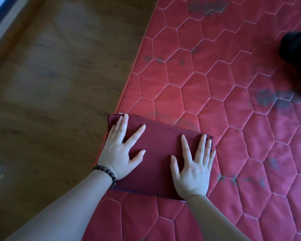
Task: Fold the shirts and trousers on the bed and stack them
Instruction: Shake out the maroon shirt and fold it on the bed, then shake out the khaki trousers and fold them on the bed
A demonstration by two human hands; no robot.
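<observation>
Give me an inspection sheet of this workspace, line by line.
Surface: red quilted mattress with dark smudges, hexagon stitching.
Job's things: folded maroon garment lying flat at the mattress edge; dark garment at the right border, unfolded as far as visible.
Clutter: nothing seen.
Grippers: left hand and right hand pressed flat on the maroon garment, fingers spread; bead bracelet on the left wrist.
Cables: nothing seen.
Surroundings: wooden floor left of the mattress.
</observation>
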